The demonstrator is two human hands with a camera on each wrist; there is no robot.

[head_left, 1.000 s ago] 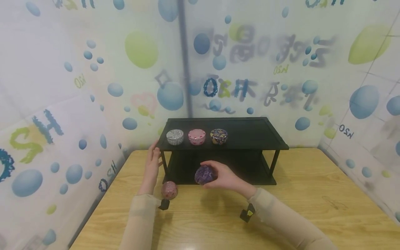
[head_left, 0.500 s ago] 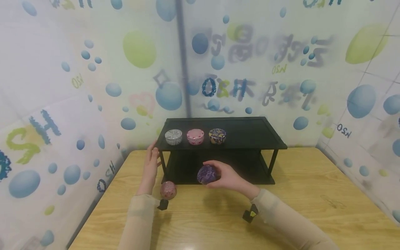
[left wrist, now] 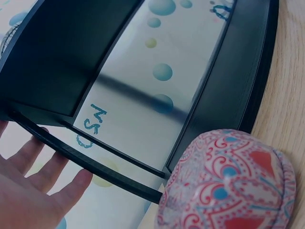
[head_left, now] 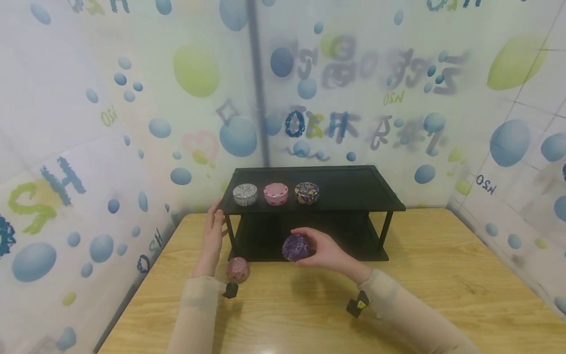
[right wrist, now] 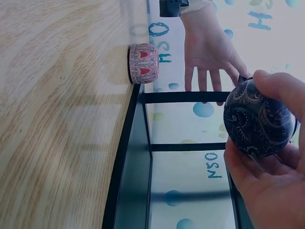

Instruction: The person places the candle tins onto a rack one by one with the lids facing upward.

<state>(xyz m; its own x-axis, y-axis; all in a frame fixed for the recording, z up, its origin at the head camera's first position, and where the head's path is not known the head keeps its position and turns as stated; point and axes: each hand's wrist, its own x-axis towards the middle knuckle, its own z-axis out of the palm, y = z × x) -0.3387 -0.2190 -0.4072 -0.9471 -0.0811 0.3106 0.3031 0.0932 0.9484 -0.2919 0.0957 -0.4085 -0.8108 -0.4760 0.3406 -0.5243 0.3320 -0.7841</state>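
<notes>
Mid-frame, right hand (head_left: 325, 250) pinches purple tin (head_left: 295, 247); centre-left, left hand (head_left: 213, 238), fingers spread, at black rack (head_left: 349, 189); firm grip, tin clear of rack's edge, seems wise

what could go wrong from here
The right hand holds the purple tin aloft, so it might slip. The left hand is at one end of the rack; a push could jostle the three tins on top. The reddish tin on the table sits near the left wrist and might get knocked.

Mirrored "H2O" lettering (head_left: 316, 126) on patterned wall covering (head_left: 247, 81), blurred grey characters (head_left: 342, 66) there, illegible
</notes>
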